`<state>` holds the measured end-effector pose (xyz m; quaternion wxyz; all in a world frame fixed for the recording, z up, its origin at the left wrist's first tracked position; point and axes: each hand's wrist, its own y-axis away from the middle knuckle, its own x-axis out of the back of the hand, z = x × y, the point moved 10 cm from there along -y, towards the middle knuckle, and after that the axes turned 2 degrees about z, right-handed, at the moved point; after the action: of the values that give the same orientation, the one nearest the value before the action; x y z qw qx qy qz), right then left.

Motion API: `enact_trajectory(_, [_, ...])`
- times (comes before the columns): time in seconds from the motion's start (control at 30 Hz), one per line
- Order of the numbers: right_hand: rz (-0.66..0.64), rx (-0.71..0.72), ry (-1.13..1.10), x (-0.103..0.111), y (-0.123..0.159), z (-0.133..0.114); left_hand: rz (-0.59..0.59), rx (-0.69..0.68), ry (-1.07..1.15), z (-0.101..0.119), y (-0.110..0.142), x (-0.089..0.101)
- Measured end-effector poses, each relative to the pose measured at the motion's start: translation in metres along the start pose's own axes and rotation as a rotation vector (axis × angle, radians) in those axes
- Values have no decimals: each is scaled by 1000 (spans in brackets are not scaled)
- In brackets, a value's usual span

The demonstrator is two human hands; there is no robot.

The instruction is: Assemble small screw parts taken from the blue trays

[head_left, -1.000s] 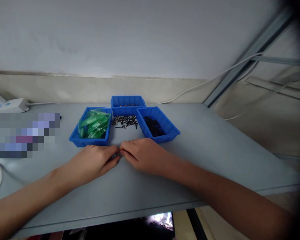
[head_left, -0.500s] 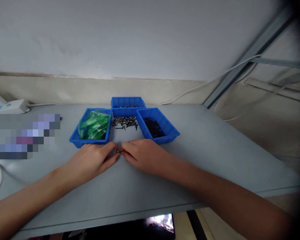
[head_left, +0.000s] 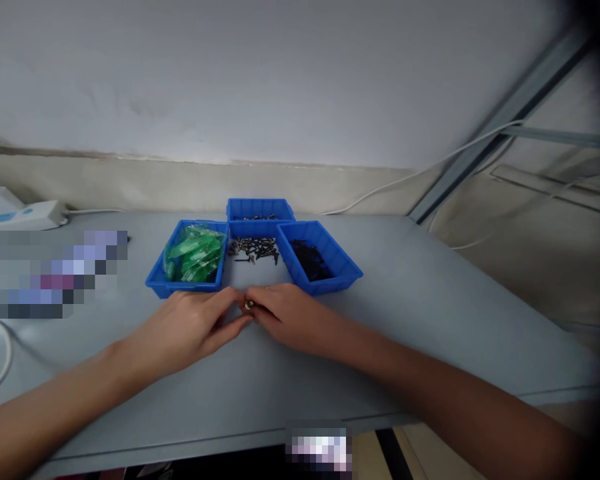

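My left hand [head_left: 193, 327] and my right hand [head_left: 285, 315] rest on the grey table [head_left: 430, 313], fingertips meeting in front of the bins. Between the pinched fingertips sits a small metal screw [head_left: 249, 305]; both hands are closed on it. Just beyond lies a loose pile of dark screws [head_left: 254, 248] on the table. A blue bin with green plastic packets [head_left: 190, 261] stands to the left, a blue bin with black parts [head_left: 317, 260] to the right, and a third blue bin [head_left: 260, 209] behind.
A white device [head_left: 20, 217] with a cable lies at the far left by the wall. A white cable [head_left: 430, 167] runs along the wall to a slanted metal bar at the right. The table's near edge [head_left: 230, 440] runs below my forearms.
Both hands have stayed together at the same spot, fingertips working the small screw. The view has shifted slightly.
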<state>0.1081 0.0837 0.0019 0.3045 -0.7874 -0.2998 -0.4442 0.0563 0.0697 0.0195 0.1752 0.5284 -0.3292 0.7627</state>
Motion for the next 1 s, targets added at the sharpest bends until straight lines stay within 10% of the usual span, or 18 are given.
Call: enact_trajectory(1.0, [-17, 52, 367, 2, 4, -9, -205, 96, -111, -9, 0, -18])
